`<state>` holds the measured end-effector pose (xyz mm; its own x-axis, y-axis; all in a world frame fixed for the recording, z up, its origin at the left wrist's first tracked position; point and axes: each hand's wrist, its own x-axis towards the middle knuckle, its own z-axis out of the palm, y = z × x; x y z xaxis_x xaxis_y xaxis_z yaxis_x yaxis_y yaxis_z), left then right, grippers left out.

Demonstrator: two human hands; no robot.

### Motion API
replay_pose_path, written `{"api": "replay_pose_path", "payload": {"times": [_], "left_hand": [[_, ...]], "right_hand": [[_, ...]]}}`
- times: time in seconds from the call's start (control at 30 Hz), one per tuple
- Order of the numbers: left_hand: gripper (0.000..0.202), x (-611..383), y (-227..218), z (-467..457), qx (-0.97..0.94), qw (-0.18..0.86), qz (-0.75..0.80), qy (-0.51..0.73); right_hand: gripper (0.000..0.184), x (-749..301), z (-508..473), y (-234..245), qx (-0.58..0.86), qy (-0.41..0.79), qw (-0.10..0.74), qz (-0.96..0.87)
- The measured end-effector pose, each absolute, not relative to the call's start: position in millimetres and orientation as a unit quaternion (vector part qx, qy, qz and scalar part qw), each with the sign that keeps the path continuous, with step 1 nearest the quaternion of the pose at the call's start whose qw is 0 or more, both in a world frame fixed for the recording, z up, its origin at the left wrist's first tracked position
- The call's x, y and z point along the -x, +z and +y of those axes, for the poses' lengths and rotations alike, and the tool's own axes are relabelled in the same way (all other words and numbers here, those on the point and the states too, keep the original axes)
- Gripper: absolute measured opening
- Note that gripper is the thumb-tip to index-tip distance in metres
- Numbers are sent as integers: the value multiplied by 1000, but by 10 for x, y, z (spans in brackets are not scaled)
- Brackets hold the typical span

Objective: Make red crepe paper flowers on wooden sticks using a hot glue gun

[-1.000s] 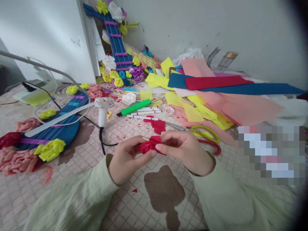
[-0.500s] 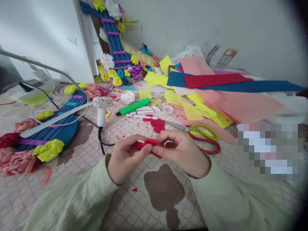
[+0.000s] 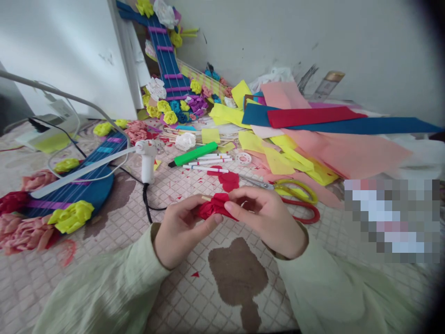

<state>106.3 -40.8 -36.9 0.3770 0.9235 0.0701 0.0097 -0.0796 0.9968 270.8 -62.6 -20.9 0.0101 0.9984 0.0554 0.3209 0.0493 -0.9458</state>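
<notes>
Both my hands meet just above the patterned mat, pinching a small red paper flower [image 3: 213,206] wrapped around a thin wooden stick. My left hand [image 3: 181,234] grips the flower from the left, its thumb pressed under the paper. My right hand [image 3: 269,222] closes on the flower's right side with thumb and fingers. A loose red paper scrap [image 3: 228,180] lies just beyond the hands. Yellow-and-red scissors [image 3: 295,195] rest to the right of it.
A white glue gun [image 3: 148,157] with a black cord stands beyond my left hand. A green marker [image 3: 195,154] and thin pens lie nearby. Coloured paper sheets [image 3: 313,134] pile at the right. A blue paper guitar [image 3: 69,185] with paper flowers lies at the left; another leans on the wall.
My fingers have turned the red paper round the stick. It looked flattened half a second ago and now bunches fuller again. The hands stayed in the same spot.
</notes>
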Motion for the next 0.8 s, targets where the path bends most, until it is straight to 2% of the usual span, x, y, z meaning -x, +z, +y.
{"api": "replay_pose_path", "payload": {"times": [0.17,0.4,0.5,0.8], "left_hand": [[13,-1048,-343,-421,-621,550,382,407],[6,-1038,-345,-422,-575,592,370,427],[10,-1033,-370,-421,-534,613,373,447],[6,-1056,-351,-410,-510,617,375,469]], "right_hand": [[7,-2682,-627,-196,564,392,431,-585],[12,-2693,-626,-206,551,417,426,-584],[14,-2698,-614,-202,551,430,429,-573],[13,-2703,-617,-217,551,425,430,-575]]}}
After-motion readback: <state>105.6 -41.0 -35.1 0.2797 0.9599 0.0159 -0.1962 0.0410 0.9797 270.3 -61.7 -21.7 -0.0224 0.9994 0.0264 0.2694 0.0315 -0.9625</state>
